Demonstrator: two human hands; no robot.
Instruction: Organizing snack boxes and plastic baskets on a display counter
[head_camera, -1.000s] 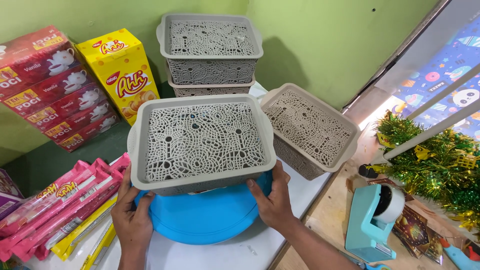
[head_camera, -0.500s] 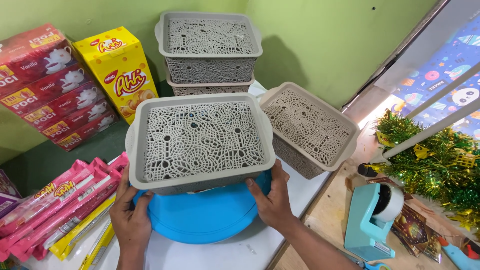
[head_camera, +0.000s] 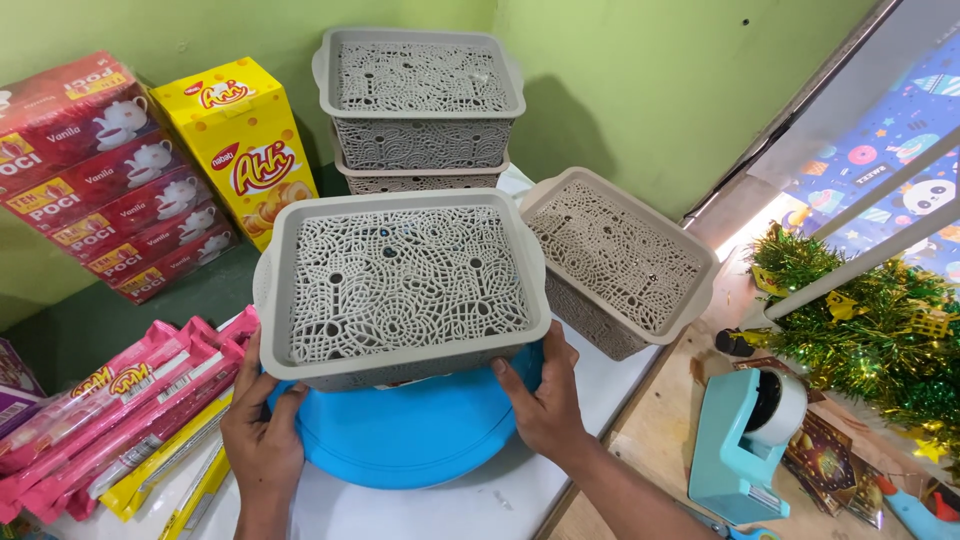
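Note:
A grey plastic basket (head_camera: 400, 285) with a lace-like openwork pattern sits at the centre, over a round blue lid or plate (head_camera: 410, 435). My left hand (head_camera: 262, 435) grips the basket's near left corner. My right hand (head_camera: 545, 400) holds its near right corner, fingers against the side wall. The basket is empty and roughly level.
Another grey basket (head_camera: 620, 260) leans tilted to the right. Two more baskets (head_camera: 420, 100) are stacked at the back. Red boxes (head_camera: 100, 170) and a yellow box (head_camera: 245, 145) stand at the left, pink and yellow packets (head_camera: 130, 425) lie at the lower left. A teal tape dispenser (head_camera: 745, 440) and green tinsel (head_camera: 870, 330) are at the right.
The basket in my hands has shifted very slightly; both hands keep the same grip on its near corners.

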